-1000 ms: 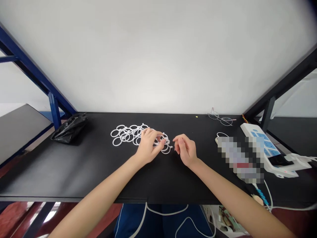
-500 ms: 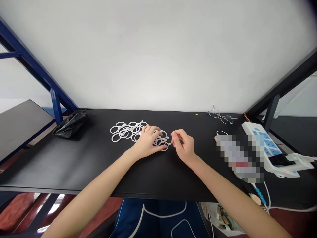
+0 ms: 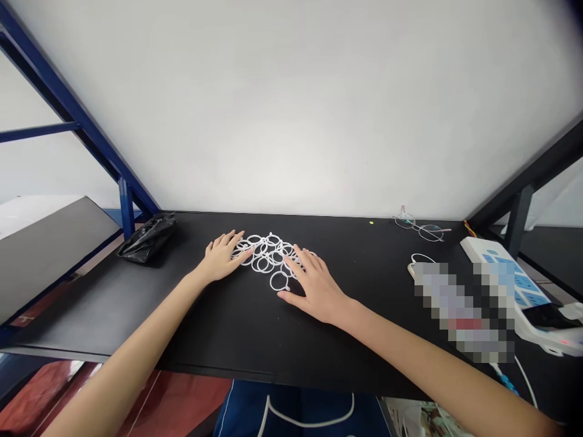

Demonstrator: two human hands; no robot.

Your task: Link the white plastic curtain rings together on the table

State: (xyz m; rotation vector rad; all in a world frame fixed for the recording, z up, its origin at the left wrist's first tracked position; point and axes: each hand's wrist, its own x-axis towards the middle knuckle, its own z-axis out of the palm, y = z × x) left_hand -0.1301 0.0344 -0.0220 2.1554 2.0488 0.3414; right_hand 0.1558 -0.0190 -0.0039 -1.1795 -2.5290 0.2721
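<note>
A loose pile of white rings (image 3: 263, 263), each with a small knob or tab, lies on the black tabletop (image 3: 237, 328). At the pile's left side my left hand (image 3: 219, 258) lies open, fingers spread and touching the outer rings. My right hand (image 3: 316, 284) is open at the right side, its fingers over some rings and partly hiding them. One ring (image 3: 279, 281) sits a little nearer to me than the others, close to my right thumb. Neither hand grips a ring.
A crumpled black plastic bag (image 3: 148, 238) lies at the left rear. Eyeglasses (image 3: 430, 232) rest at the back right. A phone-like device, blurred out (image 3: 460, 312), and a white power strip (image 3: 523, 285) with cables take up the right side. A wall (image 3: 291, 121) stands behind.
My left hand has moved left off the middle of the pile to its left edge. My right hand has opened from curled fingers and come onto the right side. The rings are gathered closer.
</note>
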